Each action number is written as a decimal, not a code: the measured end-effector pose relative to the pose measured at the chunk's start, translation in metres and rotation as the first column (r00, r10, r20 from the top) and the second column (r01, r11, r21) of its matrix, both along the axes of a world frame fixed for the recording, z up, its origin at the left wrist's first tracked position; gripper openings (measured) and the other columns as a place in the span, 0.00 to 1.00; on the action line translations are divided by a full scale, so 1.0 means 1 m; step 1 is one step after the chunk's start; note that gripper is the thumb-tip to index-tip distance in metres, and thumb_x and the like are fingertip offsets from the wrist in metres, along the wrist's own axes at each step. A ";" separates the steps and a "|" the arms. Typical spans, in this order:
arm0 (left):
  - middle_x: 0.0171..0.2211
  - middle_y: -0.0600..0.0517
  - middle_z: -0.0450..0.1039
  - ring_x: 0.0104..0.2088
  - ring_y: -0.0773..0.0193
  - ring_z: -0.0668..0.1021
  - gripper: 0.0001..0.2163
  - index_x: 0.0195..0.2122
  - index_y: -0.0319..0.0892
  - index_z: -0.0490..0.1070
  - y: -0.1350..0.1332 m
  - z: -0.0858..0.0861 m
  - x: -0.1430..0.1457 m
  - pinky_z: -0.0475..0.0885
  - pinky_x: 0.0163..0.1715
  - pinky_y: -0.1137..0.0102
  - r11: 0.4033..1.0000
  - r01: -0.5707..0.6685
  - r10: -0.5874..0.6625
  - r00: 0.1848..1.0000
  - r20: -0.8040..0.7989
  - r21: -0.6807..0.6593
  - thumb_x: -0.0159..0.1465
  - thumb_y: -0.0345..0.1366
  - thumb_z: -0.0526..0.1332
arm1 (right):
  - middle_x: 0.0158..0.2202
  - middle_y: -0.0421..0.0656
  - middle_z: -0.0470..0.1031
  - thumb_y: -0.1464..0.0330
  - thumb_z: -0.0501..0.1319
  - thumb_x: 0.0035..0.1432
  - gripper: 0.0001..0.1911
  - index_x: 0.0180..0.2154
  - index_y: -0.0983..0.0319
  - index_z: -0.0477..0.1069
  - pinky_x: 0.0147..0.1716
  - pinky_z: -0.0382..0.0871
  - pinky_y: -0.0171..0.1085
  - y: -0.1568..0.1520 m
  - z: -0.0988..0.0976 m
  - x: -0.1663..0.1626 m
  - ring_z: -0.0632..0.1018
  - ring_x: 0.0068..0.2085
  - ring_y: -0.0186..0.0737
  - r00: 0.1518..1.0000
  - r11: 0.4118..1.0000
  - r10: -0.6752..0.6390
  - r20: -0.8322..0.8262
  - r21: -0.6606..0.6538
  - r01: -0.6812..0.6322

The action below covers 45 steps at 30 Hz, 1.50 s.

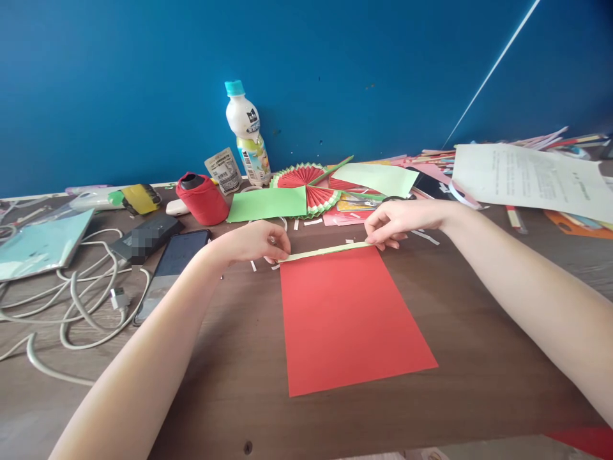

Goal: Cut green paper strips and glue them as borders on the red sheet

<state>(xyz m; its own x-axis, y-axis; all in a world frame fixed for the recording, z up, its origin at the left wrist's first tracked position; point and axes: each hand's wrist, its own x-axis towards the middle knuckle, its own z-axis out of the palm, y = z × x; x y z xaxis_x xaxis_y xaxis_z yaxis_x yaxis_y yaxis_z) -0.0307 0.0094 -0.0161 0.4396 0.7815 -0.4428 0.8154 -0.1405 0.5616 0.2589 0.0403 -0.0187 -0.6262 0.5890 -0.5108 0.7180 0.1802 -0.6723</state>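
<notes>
Holding a pale green strip (330, 250) by its two ends, you have it stretched along the far edge of the red sheet (349, 319). This sheet lies flat in the middle of the table (479, 306) and reaches toward the near edge. Your left hand (261, 243) pinches the left end of the strip with fingers closed narrowly on it, at the sheet's far left corner. Your right hand (397, 223) pinches the right end in the same way, at the far right corner. The strip seems to lie on the sheet's edge, but I cannot tell if it touches along the whole length.

Behind your hands, toward the far edge of the table, lie a green sheet (268, 204) and a folded paper fan (306, 185) in red and green. A white bottle (249, 134) with a blue cap stands at the far edge, against the blue wall. Left of the green sheet sits a red pouch (201, 198). A dark phone (175, 262) lies near your left forearm, and white cables (81, 300) are spread toward the left edge. At the far right corner lies a white printed paper (527, 176) over many coloured paper pieces.
</notes>
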 end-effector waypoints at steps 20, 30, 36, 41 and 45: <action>0.25 0.51 0.73 0.27 0.63 0.74 0.06 0.25 0.43 0.70 -0.006 -0.005 0.009 0.62 0.17 0.75 0.998 -0.032 0.039 0.991 -0.130 0.053 0.48 0.38 0.57 | 0.26 0.42 0.74 0.60 0.61 0.49 0.13 0.23 0.62 0.64 0.25 0.64 0.34 -0.002 -0.009 -0.008 0.73 0.24 0.33 0.998 0.999 -0.018 0.062 -0.036 0.020; 0.24 0.52 0.72 0.26 0.64 0.73 0.06 0.24 0.42 0.70 -0.006 -0.006 0.010 0.62 0.16 0.75 0.998 -0.023 0.031 0.990 -0.140 0.064 0.46 0.36 0.56 | 0.25 0.41 0.74 0.62 0.61 0.47 0.11 0.21 0.62 0.64 0.25 0.64 0.35 -0.005 -0.008 -0.012 0.75 0.25 0.35 0.994 0.998 -0.059 0.096 0.001 0.059; 0.24 0.53 0.72 0.25 0.65 0.73 0.06 0.24 0.42 0.70 -0.006 -0.005 0.011 0.63 0.16 0.75 0.997 -0.034 0.044 0.985 -0.166 0.062 0.46 0.36 0.56 | 0.24 0.40 0.74 0.63 0.60 0.47 0.11 0.21 0.62 0.63 0.24 0.65 0.33 -0.005 -0.009 -0.014 0.74 0.24 0.34 0.992 0.997 -0.071 0.108 0.004 0.071; 0.24 0.54 0.72 0.24 0.66 0.73 0.06 0.25 0.42 0.70 -0.006 -0.004 0.013 0.63 0.16 0.75 0.996 -0.031 0.046 0.983 -0.180 0.089 0.46 0.35 0.56 | 0.25 0.40 0.74 0.63 0.60 0.48 0.10 0.22 0.62 0.63 0.24 0.64 0.33 -0.005 -0.008 -0.012 0.74 0.24 0.33 0.992 0.998 -0.062 0.107 0.001 0.062; 0.23 0.53 0.71 0.23 0.66 0.72 0.06 0.25 0.42 0.70 -0.007 -0.003 0.015 0.62 0.16 0.75 0.996 -0.039 0.055 0.980 -0.190 0.086 0.45 0.35 0.56 | 0.24 0.40 0.74 0.62 0.60 0.49 0.12 0.22 0.62 0.64 0.22 0.62 0.32 -0.003 -0.007 -0.008 0.73 0.22 0.31 0.993 1.000 -0.018 0.117 -0.010 0.020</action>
